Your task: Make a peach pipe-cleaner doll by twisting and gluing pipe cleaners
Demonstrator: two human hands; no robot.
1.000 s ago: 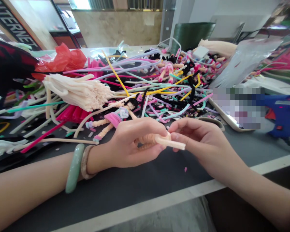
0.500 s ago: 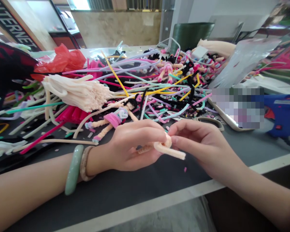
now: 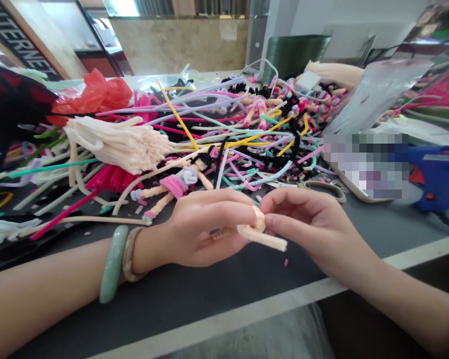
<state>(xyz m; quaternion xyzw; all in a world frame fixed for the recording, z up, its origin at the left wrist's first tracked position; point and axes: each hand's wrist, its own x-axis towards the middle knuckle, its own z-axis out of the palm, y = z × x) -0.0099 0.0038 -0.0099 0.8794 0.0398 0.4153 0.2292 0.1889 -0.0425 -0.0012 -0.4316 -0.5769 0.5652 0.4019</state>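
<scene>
Between my hands is a coiled cream pipe cleaner (image 3: 264, 238), one straight end sticking out to the lower right. My left hand (image 3: 213, 227) is closed around it; a twisted stretch shows through the gap under the fingers. With thumb and forefinger, my right hand (image 3: 303, 219) pinches the right side of the coil; the exact contact is partly hidden. Just behind my left hand lies a pipe-cleaner doll (image 3: 175, 184) with a pink middle and cream limbs. Scissors (image 3: 324, 189) rest behind my right hand, their blades partly covered by the clutter.
A thick bundle of cream pipe cleaners (image 3: 119, 144) lies at the left, with many coloured stems heaped behind. At the right are a phone (image 3: 359, 184) with a blurred-out screen and a blue glue gun (image 3: 437, 174). The table's pale front edge (image 3: 247, 319) runs below my hands.
Almost nothing differs. Both hands keep their hold on the cream pipe cleaner, whose free end has dipped very slightly.
</scene>
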